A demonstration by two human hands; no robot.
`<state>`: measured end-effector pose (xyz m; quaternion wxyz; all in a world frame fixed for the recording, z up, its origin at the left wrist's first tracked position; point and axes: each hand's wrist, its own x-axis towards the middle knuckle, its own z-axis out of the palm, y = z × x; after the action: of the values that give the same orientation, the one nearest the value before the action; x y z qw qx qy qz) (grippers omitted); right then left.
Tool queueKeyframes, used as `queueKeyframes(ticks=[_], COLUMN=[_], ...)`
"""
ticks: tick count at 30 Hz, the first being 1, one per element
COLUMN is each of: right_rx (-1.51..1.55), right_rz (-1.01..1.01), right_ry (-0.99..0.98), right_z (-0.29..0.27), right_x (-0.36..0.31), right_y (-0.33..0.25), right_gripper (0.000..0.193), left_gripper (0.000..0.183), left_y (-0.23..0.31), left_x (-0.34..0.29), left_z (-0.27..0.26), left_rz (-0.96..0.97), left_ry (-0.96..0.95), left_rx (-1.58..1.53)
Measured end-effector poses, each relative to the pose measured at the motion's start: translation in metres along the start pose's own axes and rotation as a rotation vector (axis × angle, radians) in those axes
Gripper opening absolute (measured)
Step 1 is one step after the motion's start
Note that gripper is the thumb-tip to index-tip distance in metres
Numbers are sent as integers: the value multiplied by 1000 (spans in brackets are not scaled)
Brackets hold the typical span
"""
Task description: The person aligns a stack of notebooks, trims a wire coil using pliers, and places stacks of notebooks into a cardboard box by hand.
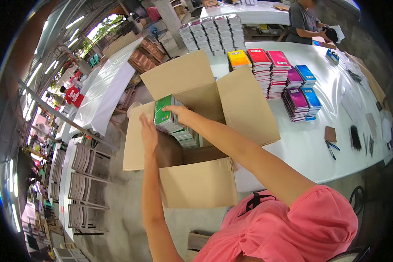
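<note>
An open cardboard box (198, 185) stands in front of me with its flaps spread outward. A stack of green-covered notebooks (163, 105) sits at its left side, above more notebooks (188, 139) inside. My right hand (179, 112) grips the upper stack, its thumb on the top cover and its fingers at the right side. My left hand (149, 133) is held upright with fingers stretched out, just left of the stack near the left flap. Whether it touches the notebooks I cannot tell.
A white table (279, 153) holds yellow (238, 58), red (258, 56), pink (278, 60), purple (296, 98) and blue notebooks (310, 96). Wrapped stacks (214, 35) stand behind. Pens (330, 149) lie at right. A person (303, 24) works at the far right. Stacked chairs (81, 177) stand left.
</note>
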<state>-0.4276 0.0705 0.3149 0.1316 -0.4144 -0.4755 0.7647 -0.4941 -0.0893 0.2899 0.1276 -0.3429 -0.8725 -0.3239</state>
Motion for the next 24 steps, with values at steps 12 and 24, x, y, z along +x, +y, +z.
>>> queueKeyframes(ticks=[12,24], right_rx=[459,643], right_rz=[-81,-546], right_ry=[-786,495], right_z=[-175,-485], right_x=[-133,-241], right_y=[-71,82], right_gripper=[46,57], left_gripper=[58,54], left_y=[-67,3], left_x=[8,12], left_z=[-10,-4], left_rz=[224,268], left_ry=[114,-47], left_rx=[-62,48])
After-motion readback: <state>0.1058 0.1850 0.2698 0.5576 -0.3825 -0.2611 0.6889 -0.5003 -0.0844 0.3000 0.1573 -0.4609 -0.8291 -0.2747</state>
